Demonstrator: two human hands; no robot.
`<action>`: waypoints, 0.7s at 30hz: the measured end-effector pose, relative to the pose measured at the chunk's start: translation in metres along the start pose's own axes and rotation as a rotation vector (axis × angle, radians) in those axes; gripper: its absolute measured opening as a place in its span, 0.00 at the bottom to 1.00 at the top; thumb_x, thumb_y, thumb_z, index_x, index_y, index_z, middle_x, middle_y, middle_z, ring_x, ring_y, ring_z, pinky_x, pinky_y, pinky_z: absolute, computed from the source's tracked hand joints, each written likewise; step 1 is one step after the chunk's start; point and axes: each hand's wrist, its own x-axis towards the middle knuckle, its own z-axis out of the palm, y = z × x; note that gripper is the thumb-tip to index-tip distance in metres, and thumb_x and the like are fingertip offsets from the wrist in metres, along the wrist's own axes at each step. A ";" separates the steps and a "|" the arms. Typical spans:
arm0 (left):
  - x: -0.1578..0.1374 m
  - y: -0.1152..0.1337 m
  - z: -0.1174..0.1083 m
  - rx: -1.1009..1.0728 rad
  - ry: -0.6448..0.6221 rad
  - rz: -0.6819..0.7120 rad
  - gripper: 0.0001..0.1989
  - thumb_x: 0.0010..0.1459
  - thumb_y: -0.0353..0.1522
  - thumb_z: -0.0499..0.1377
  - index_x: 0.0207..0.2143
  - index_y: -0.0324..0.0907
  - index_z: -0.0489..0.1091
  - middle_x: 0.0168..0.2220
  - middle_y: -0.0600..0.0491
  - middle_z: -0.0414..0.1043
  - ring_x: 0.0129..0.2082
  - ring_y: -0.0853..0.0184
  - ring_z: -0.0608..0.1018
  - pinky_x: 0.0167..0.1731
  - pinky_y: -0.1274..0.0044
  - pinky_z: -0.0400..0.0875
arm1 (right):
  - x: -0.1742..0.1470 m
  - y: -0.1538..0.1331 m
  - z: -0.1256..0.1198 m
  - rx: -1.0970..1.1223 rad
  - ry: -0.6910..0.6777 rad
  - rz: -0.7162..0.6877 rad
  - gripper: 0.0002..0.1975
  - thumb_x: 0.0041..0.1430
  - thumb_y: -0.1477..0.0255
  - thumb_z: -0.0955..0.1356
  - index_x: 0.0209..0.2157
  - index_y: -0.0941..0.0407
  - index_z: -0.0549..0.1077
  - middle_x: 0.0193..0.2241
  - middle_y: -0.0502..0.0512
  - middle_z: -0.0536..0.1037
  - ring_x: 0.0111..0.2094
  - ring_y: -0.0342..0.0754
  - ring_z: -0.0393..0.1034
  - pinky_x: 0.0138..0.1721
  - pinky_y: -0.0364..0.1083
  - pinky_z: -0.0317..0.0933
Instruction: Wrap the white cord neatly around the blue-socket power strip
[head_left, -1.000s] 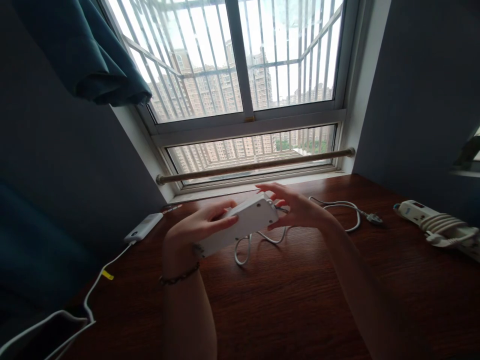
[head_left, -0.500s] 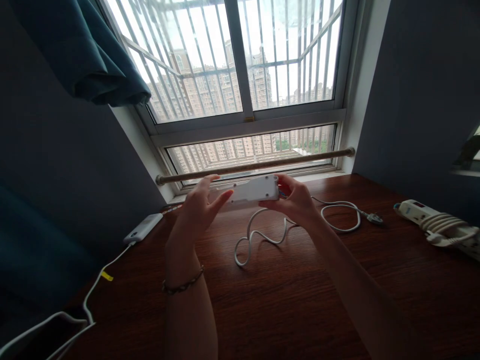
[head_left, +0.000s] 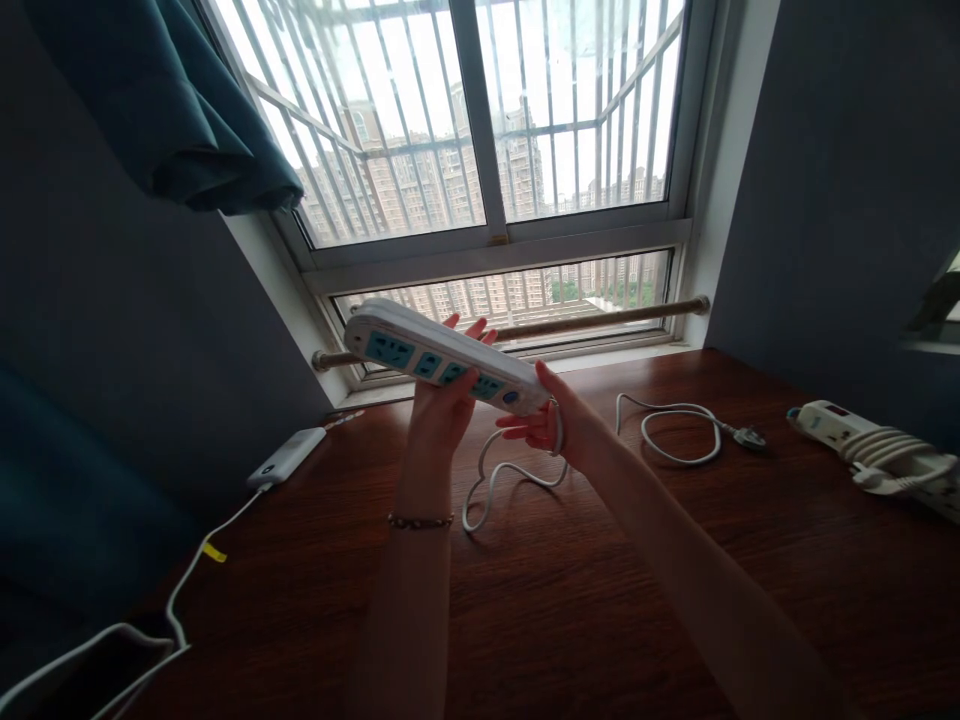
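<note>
Daylight is admitted through the window (head_left: 487, 150) at twelve o'clock, where glare is seen; walls at three and nine are left dim, edges bowed.

Second power strip with coiled cord (head_left: 874, 445) at right, power bank (head_left: 287, 456) by wall, teal curtain (head_left: 180, 110), barred window (head_left: 480, 150)

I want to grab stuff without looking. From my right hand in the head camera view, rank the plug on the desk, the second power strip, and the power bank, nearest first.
From the right hand:
1. Plug, to its right on the desk.
2. Power bank, far left near the wall.
3. Second power strip, far right edge, cord bundled.
</note>
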 end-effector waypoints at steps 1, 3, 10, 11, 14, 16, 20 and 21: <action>-0.001 0.002 0.003 -0.037 0.034 0.028 0.29 0.47 0.30 0.62 0.52 0.48 0.59 0.53 0.48 0.63 0.55 0.57 0.63 0.53 0.63 0.57 | 0.000 0.000 0.000 -0.021 -0.047 0.031 0.38 0.49 0.41 0.56 0.37 0.62 0.71 0.24 0.60 0.76 0.25 0.47 0.71 0.20 0.40 0.58; -0.002 0.009 0.006 -0.090 0.121 0.065 0.25 0.46 0.29 0.63 0.48 0.48 0.63 0.48 0.51 0.68 0.53 0.58 0.66 0.52 0.64 0.59 | 0.000 -0.002 -0.004 -0.083 -0.128 0.023 0.41 0.49 0.40 0.53 0.36 0.64 0.71 0.22 0.61 0.75 0.23 0.45 0.70 0.20 0.40 0.58; 0.002 0.034 -0.003 -0.302 0.552 -0.114 0.08 0.49 0.25 0.59 0.34 0.40 0.68 0.37 0.52 0.73 0.48 0.64 0.70 0.50 0.68 0.63 | -0.005 -0.010 -0.026 -0.300 -0.320 -0.424 0.24 0.45 0.57 0.70 0.38 0.63 0.73 0.22 0.54 0.74 0.24 0.43 0.68 0.27 0.42 0.61; 0.002 0.036 -0.004 -0.325 0.590 -0.156 0.07 0.50 0.24 0.58 0.34 0.40 0.67 0.36 0.52 0.73 0.48 0.63 0.70 0.50 0.67 0.63 | -0.005 -0.011 -0.028 -0.319 -0.310 -0.461 0.22 0.45 0.60 0.71 0.37 0.62 0.73 0.22 0.54 0.74 0.24 0.42 0.67 0.28 0.42 0.61; 0.002 0.041 -0.005 -0.381 0.609 -0.202 0.09 0.51 0.25 0.56 0.36 0.41 0.66 0.37 0.51 0.72 0.48 0.60 0.70 0.49 0.62 0.62 | -0.001 -0.010 -0.030 -0.332 -0.167 -0.565 0.18 0.47 0.62 0.70 0.35 0.61 0.74 0.22 0.52 0.72 0.22 0.40 0.64 0.25 0.42 0.60; 0.000 0.041 -0.003 -0.406 0.569 -0.191 0.12 0.50 0.25 0.55 0.39 0.43 0.65 0.38 0.51 0.72 0.49 0.58 0.69 0.49 0.59 0.61 | 0.003 -0.008 -0.030 -0.352 -0.059 -0.616 0.18 0.48 0.63 0.70 0.38 0.59 0.73 0.24 0.51 0.71 0.22 0.39 0.63 0.23 0.40 0.58; -0.004 0.037 0.007 -0.410 0.482 -0.178 0.16 0.46 0.26 0.53 0.40 0.43 0.65 0.40 0.49 0.70 0.50 0.56 0.68 0.48 0.57 0.60 | 0.006 -0.003 -0.025 -0.485 0.055 -0.658 0.32 0.37 0.66 0.75 0.48 0.54 0.66 0.38 0.53 0.69 0.25 0.37 0.63 0.23 0.39 0.59; -0.005 0.035 0.010 -0.405 0.460 -0.180 0.15 0.45 0.26 0.53 0.39 0.42 0.66 0.40 0.49 0.70 0.49 0.57 0.68 0.49 0.58 0.60 | 0.005 -0.003 -0.023 -0.534 0.068 -0.667 0.34 0.35 0.66 0.75 0.48 0.54 0.66 0.40 0.53 0.69 0.25 0.38 0.63 0.23 0.39 0.59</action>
